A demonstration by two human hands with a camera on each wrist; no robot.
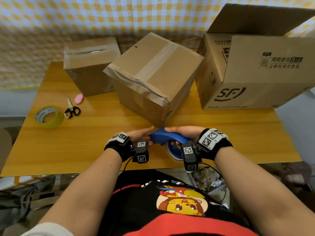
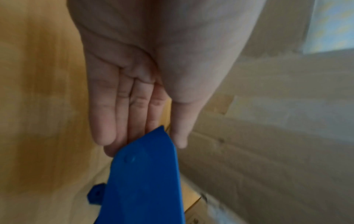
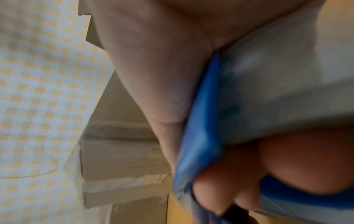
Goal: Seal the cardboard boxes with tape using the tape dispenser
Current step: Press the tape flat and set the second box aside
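Observation:
The blue tape dispenser (image 1: 167, 136) hangs just above the table's near edge, its tape roll (image 1: 173, 153) hanging below the handle. My right hand (image 1: 179, 134) grips the handle, fingers curled under it (image 3: 220, 195). My left hand (image 1: 144, 133) lies with straight fingers (image 2: 134, 109) against the dispenser's (image 2: 145, 181) front end, thumb beside it. Right behind the hands stands a closed middle box (image 1: 153, 74) with tape along its top seam. A smaller taped box (image 1: 90, 65) stands at the back left. A big printed box (image 1: 247, 79) at the right has its flaps up.
On the wooden table (image 1: 85, 147), a yellowish tape roll (image 1: 48, 117) lies at the left edge. Black-handled scissors (image 1: 71, 109) and a small pink object (image 1: 79, 98) lie beside it. A checked cloth hangs behind the boxes. Clutter lies on the floor below the table.

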